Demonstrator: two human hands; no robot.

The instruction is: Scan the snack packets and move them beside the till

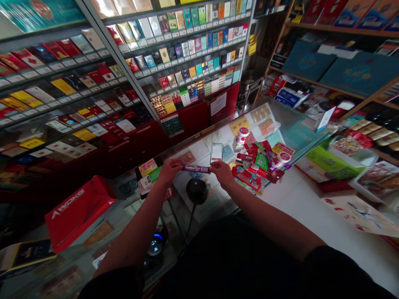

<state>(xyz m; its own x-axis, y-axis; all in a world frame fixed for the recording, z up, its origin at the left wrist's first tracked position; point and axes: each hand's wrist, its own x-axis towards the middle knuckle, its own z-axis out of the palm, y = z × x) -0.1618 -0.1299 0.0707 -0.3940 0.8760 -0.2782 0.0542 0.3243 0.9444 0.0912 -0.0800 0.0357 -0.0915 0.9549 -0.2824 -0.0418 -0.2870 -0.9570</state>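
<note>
Two bare forearms reach up from the bottom edge, out of dark sleeves, and meet over a glass counter (pixel 215 139).

At far left, a red box (pixel 77 209) with white lettering lies tilted on the counter's near end. Behind it rise slanted wall racks (pixel 46 83) filled with rows of small coloured packs, each row with white price tags. Just right of the box, low down under the left forearm, sits a small dark gadget with a blue light (pixel 155 245).

The left hand (pixel 168 169) is closed in a pinch on the left end of a purple pack (pixel 196 169), a long slim strip held level above the glass. Right under the pack, a round black device (pixel 197 190) rests on the counter, its cord trailing toward the camera. The right hand (pixel 222 171) pinches the pack's other end, fingers narrow around it. Just above this hand stands a small upright item (pixel 216 153), too blurred to make out.

Right of the right hand, touching distance away, lies a heap of red and green packets (pixel 255 166), with a white tub with a red lid (pixel 242 135) behind it. Farther right, a green box (pixel 327 162) sits by the counter's edge, and wooden shelves (pixel 314 83) hold large blue boxes.
</note>
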